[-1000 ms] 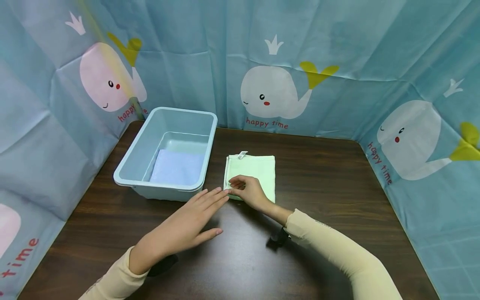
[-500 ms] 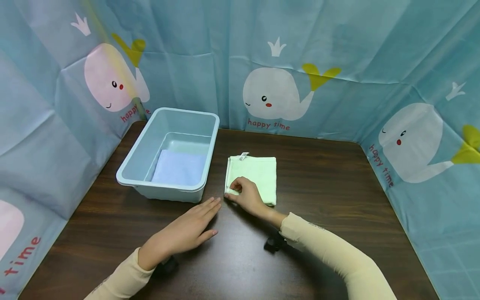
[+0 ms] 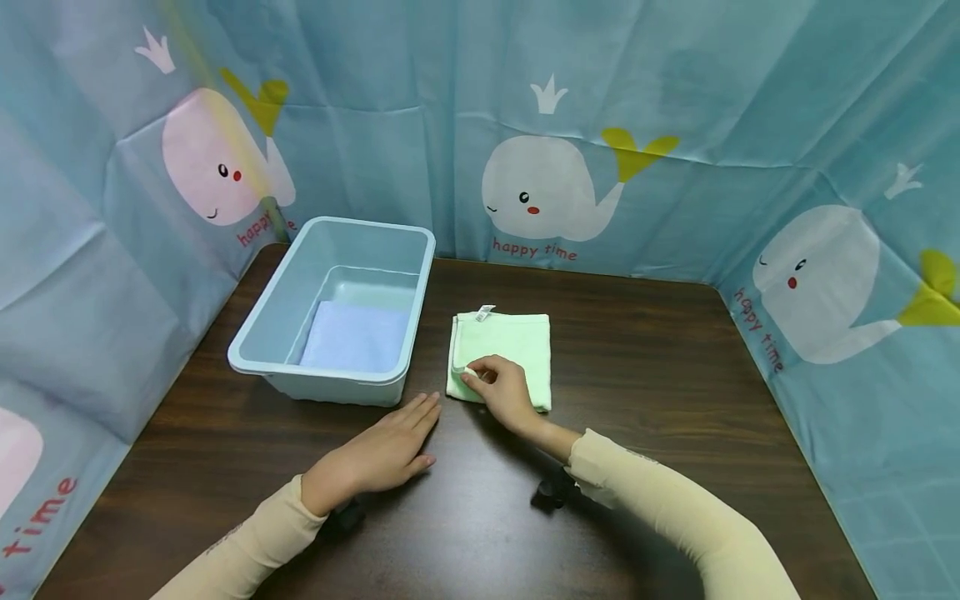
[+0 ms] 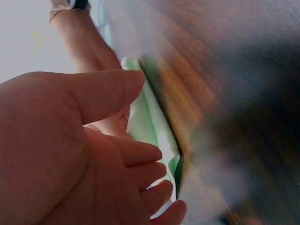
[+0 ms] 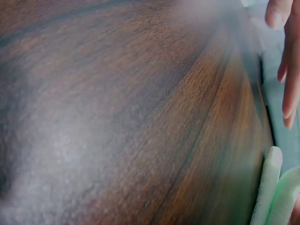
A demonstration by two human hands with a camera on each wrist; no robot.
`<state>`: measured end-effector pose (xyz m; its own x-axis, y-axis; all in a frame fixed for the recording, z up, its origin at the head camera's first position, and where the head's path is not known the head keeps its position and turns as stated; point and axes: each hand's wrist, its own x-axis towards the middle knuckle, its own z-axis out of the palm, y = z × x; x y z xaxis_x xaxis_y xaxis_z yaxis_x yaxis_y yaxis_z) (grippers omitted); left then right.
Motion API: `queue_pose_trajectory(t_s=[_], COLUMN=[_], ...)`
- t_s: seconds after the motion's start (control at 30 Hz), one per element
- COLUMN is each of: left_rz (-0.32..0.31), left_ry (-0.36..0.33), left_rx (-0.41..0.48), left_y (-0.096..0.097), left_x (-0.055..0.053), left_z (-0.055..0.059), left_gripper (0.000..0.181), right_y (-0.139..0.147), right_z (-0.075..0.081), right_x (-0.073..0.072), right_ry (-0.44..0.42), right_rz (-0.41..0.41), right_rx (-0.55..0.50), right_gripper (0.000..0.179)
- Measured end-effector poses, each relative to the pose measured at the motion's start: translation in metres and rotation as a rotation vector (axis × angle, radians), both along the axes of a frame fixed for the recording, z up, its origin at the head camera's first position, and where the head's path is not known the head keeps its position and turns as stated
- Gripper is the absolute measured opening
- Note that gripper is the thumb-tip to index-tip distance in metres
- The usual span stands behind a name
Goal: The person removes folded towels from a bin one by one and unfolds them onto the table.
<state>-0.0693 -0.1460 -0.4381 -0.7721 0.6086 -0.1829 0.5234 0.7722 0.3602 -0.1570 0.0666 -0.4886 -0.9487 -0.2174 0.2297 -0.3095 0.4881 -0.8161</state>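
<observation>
1. Pale green folded cloth towel (image 3: 517, 337), squarish, soft pile: lies flat to the right of the light blue rectangular plastic tub (image 3: 428, 275), a strip of tabletop between the two. Small white fabric tag (image 3: 485, 312) sticks out of its far edge, toward the tub side.
2. Right hand (image 3: 506, 396), bare: to the right of the tub, over the towel's near part. Thumb and forefinger closed in a pinch on the upper layer's near corner, on the tub side; that corner is raised and bent back a little. Lower layer lies on the table beneath.
3. Left hand (image 3: 386, 457), bare: just in front of the tub's near right corner, palm down, fingers straight, thumb spread away. Has hold of nothing. Whether the fingertips touch the table, cannot tell.
4. Periwinkle-blue folded cloth (image 3: 356, 336): flat on the tub's floor, in its near half.
5. Dark brown wood-grain table (image 3: 637, 350) under the tub and towel.
6. Light blue fabric curtain (image 3: 375, 50) behind the tub, printed with whales, white crowns and red "happy time" lettering.
7. Cream long sleeves (image 3: 660, 492) on both arms, reaching in from the side nearest the wearer, in front of the tub.
</observation>
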Motion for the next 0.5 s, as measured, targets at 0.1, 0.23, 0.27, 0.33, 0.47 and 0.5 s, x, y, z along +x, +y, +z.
queue_pose_trajectory(t_s=[0.1,0.23,0.27,0.33,0.47,0.5], left_rz=[-0.016,-0.040,-0.045,-0.057,-0.073,-0.075], left_ry=[-0.006,0.011,0.015,0.020,0.035,0.037], left_rx=[-0.027,-0.050,-0.055,-0.064,-0.078,-0.080], left_y=[0.005,0.011,0.013,0.016,0.023,0.024], left_x=[-0.005,-0.013,-0.015,-0.018,-0.025,-0.026], left_z=[-0.004,-0.007,-0.007,-0.008,-0.009,-0.010], left_gripper=[0.068,0.069,0.070,0.071,0.073,0.072], right_y=[0.001,0.003,0.004,0.007,0.014,0.017], right_z=[0.001,0.002,0.002,0.003,0.006,0.008], right_x=[-0.001,-0.003,-0.004,-0.006,-0.008,-0.009], right_ry=[-0.016,-0.032,-0.034,-0.036,-0.040,-0.040], right_rz=[-0.007,-0.023,-0.029,-0.044,-0.063,-0.068], right_rx=[-0.017,-0.027,-0.030,-0.040,-0.067,-0.075], right_gripper=[0.017,0.017,0.018,0.018,0.018,0.018])
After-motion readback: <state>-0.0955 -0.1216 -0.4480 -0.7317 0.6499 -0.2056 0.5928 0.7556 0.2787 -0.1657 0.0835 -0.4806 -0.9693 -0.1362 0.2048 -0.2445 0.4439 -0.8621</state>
